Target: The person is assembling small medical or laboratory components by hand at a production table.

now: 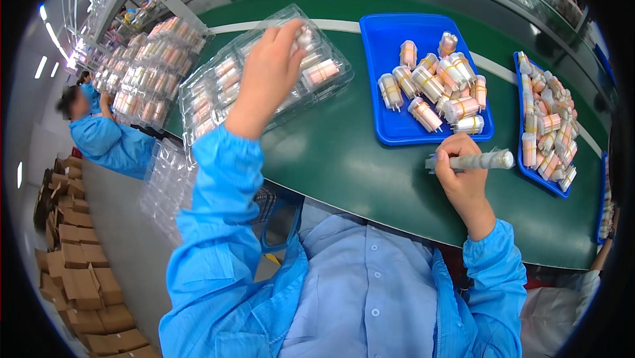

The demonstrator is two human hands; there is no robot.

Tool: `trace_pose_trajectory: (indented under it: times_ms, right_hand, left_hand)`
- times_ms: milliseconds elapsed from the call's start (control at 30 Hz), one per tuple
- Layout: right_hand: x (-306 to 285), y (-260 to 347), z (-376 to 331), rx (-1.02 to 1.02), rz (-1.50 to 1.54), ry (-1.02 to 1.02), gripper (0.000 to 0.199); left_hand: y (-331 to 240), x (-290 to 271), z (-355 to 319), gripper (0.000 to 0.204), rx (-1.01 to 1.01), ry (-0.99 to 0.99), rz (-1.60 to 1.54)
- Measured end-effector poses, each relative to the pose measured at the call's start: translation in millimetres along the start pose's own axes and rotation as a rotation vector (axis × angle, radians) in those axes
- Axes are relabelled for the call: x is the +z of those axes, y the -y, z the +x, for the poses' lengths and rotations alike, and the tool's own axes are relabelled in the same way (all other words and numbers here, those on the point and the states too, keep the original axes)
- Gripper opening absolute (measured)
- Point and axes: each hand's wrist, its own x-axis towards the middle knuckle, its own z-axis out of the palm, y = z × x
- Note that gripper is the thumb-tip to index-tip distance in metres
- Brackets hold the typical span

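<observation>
My left hand (pixel 271 70) reaches over a clear plastic blister tray (pixel 281 112) at the left, its fingers curled down at the far compartments. What the fingertips hold there is largely hidden. White and pink cylinders lie in the tray's pockets. My right hand (pixel 463 169) is closed around a long, whitish, translucent stick-like tube (pixel 486 160), held nearly level above the green table. Just beyond it stands a blue tray (pixel 390 134) with a loose pile of pink and white cylinders (pixel 430 83), banded in yellow, some with thin metal prongs.
A second blue tray (pixel 559 189), heaped with similar cylinders, stands at the right. Stacks of filled clear trays (pixel 155 70) rise at the far left, near a co-worker in blue (pixel 106 134). Empty clear trays (pixel 162 189) hang by the table's left edge. Cardboard boxes (pixel 83 255) line the floor.
</observation>
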Motion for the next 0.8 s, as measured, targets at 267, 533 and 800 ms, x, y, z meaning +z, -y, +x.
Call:
trace_pose_trajectory:
  times_ms: [267, 533, 800]
  right_hand:
    - [-1.3, 7.5, 1.9, -0.073, -0.066, 0.041, 0.015]
    - [-1.0, 5.9, 3.3, -0.110, -0.095, 0.055, 0.017]
    - [-4.8, 3.6, 4.3, -0.113, -0.095, 0.018, 0.018]
  left_hand:
    - [50.6, 25.6, 71.3, 0.052, 0.022, 0.510, 0.219]
    - [85.5, 55.3, 74.3, 0.043, -0.160, 0.346, 0.207]
    - [-46.1, 51.5, 20.2, 0.024, -0.072, 0.265, -0.264]
